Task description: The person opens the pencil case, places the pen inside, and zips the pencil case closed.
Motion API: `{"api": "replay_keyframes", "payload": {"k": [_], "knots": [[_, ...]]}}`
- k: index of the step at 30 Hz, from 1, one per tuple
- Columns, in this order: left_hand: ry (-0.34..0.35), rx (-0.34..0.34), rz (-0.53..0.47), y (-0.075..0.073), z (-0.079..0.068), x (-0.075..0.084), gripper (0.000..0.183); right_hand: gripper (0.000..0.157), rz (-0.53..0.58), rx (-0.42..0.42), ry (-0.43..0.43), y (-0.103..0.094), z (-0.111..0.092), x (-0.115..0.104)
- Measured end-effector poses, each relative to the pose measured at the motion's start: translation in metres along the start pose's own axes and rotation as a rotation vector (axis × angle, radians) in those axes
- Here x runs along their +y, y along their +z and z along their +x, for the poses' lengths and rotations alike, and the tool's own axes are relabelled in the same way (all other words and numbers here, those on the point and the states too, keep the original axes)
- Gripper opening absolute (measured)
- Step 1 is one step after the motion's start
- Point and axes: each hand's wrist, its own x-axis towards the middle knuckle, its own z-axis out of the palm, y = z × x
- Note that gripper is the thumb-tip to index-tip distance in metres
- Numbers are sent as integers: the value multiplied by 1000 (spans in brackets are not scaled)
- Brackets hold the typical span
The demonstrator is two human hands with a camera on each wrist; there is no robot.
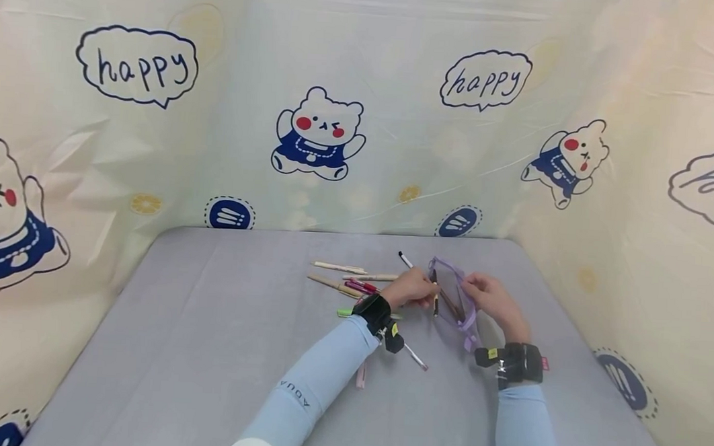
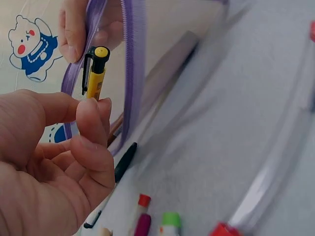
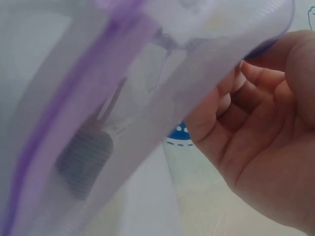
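Nearest, a pink pen [image 1: 361, 376] is being seen lying on the table [image 1: 193, 349]. Beyond, a yellow-and-black pen [image 2: 95, 82] is being pinched by the left hand [image 1: 413, 288] at the opening of the purple pouch [image 1: 468, 321], whose edge is being pinched by the right hand [image 1: 494, 299]. Apparently, filling is being done; lowering inside, then release, is being called for.

Pale blue sleeves [image 1: 330, 371], black wrist straps [image 1: 529, 363]

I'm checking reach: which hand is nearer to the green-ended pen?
Left. The left hand, pinching a yellow pen, is just beyond the green-ended pen and right of its green end; the right hand, holding the purple-edged pouch, is farther right.
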Motion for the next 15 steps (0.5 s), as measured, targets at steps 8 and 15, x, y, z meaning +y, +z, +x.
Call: {"api": "replay_keyframes", "payload": {"k": [8,15], "knots": [[85,-1,-113,-2,-3,3,28,28,22,-26,2,5,3,-7],[147,-26,-138,-3,-8,3,33,27,55,1,-55,3,-2,-1]]}}
